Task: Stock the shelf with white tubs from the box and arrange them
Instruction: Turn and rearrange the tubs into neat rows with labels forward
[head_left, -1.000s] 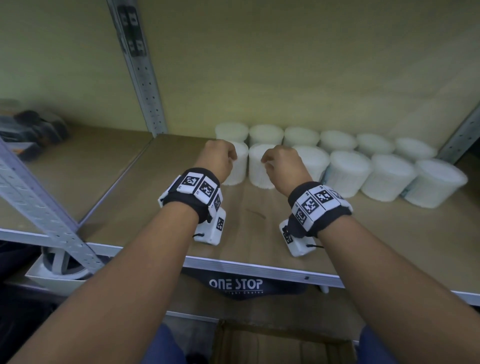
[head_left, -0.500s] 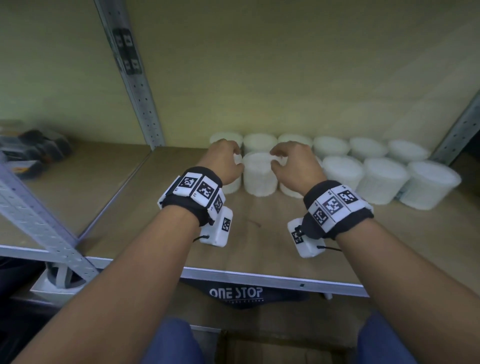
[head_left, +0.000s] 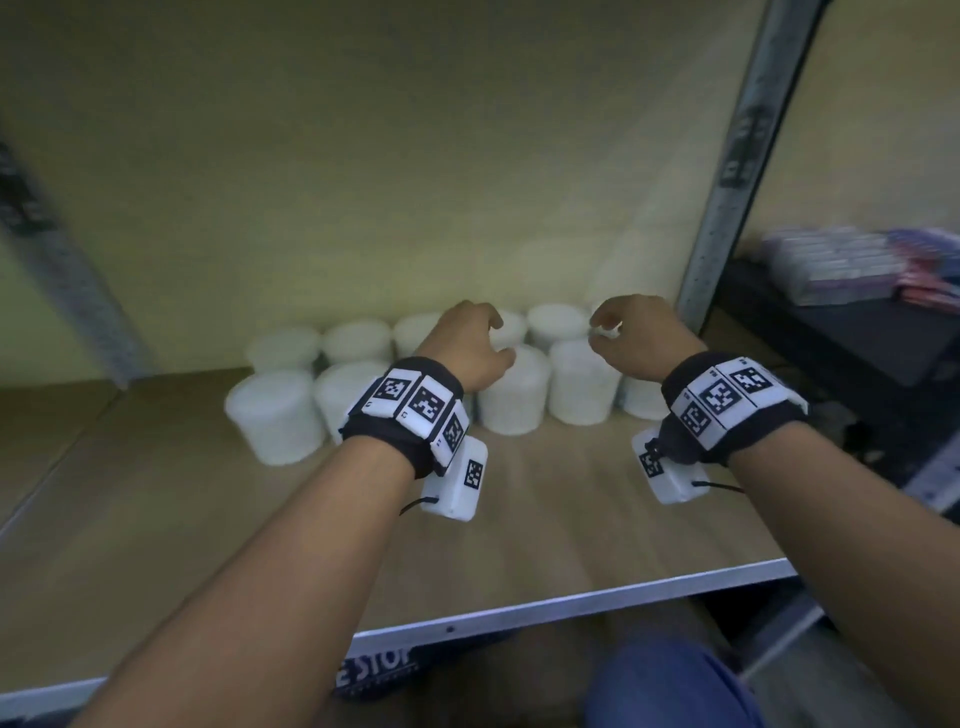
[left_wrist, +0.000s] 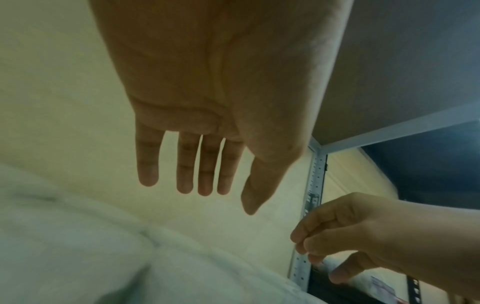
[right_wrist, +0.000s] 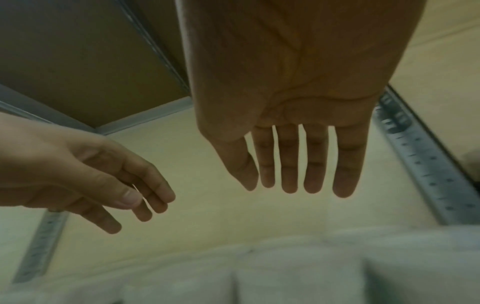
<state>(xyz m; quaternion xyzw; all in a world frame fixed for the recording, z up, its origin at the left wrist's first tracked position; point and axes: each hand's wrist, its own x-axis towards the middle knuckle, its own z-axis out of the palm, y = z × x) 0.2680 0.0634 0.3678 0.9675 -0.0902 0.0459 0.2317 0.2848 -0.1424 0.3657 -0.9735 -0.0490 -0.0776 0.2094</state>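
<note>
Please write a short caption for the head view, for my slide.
Both empty hands, left and right, hover over two rows of white tubs on the wooden shelf.

Black wristbands (head_left: 405, 415) — white checkered tags, white camera boxes (head_left: 456, 480).

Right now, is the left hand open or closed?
Open: the left hand shows straight, spread fingers holding nothing above the white plastic tubs.

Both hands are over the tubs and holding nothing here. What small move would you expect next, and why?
Probably lowering both hands onto the front-row tubs to nudge them into line. The left hand and right hand hang open above the front row, touching nothing, and that row looks slightly uneven against the back row. Blur makes the gaps hard to judge.
</note>
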